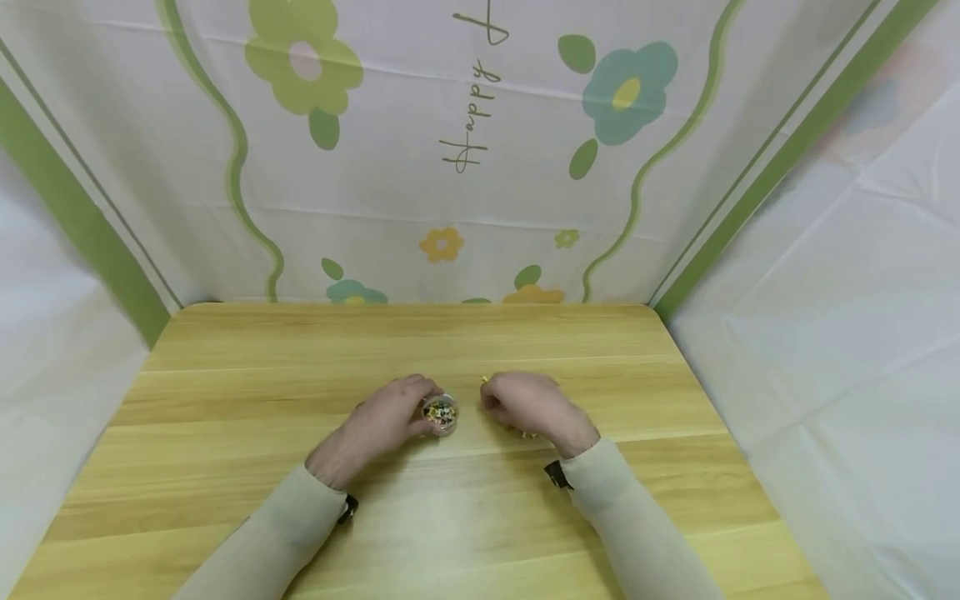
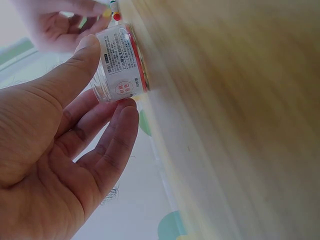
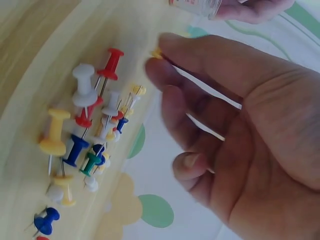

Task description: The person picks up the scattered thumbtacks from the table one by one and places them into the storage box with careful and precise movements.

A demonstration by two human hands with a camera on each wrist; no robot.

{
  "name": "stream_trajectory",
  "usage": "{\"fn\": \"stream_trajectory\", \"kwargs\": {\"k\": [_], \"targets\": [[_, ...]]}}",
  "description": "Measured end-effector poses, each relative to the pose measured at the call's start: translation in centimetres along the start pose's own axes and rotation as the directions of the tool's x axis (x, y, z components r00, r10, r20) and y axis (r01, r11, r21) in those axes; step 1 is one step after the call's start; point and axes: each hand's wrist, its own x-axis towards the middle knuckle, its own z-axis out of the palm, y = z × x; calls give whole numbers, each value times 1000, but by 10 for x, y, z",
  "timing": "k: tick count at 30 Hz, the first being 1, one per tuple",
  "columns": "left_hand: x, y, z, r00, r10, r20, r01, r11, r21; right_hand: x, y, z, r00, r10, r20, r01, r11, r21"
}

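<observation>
My left hand (image 1: pixel 388 417) grips a small clear jar (image 2: pixel 120 57) between thumb and fingers. The jar stands upright on the table, has a printed white label, and holds many small colored pieces as seen from above. To its right, my right hand (image 1: pixel 534 407) pinches a yellow push pin (image 3: pixel 157 52) between thumb and index finger, just over the tabletop. Beside that hand lie several loose push pins: a white pin (image 3: pixel 84 86), a red pin (image 3: pixel 114 64), a yellow pin (image 3: pixel 54 132), a blue pin (image 3: pixel 46 221) and a green pin (image 3: pixel 91 163) among them. From the head view my right hand mostly hides them.
The wooden table (image 1: pixel 420 533) spreads out around both hands. A printed flower cloth (image 1: pixel 390 192) hangs behind its far edge, and pale cloth walls (image 1: pixel 840 350) stand at both sides.
</observation>
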Motion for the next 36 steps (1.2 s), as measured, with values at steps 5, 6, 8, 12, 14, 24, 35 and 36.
{"fn": "stream_trajectory", "kwargs": {"k": [5,6,8,12,14,24,35,36], "targets": [[0,-1,0,1000,3,0,-3,1000,4,5,-5,1,994,-37,-108,31,998,-59],[-1,-1,0,1000,7,-1,-7,1000,3,6,-6,1,991,-41,-128,33,997,-63],[0,-1,0,1000,13,-3,-13,1000,2,6,-8,1,986,-44,-159,34,997,-66],[0,-2,0,1000,27,-7,-27,1000,6,8,-12,3,977,-62,-205,51,997,-60],[0,-2,0,999,31,-8,-31,999,8,8,-15,5,971,-77,-224,67,996,-54],[-1,-4,0,999,46,-16,-45,999,16,14,-35,17,944,-184,-274,174,983,-59],[-2,-6,0,999,53,-13,-53,999,9,15,-40,25,944,-191,-270,186,982,-47],[-2,-6,0,998,54,-14,-54,998,11,15,-39,25,943,-193,-273,188,981,-45]]}}
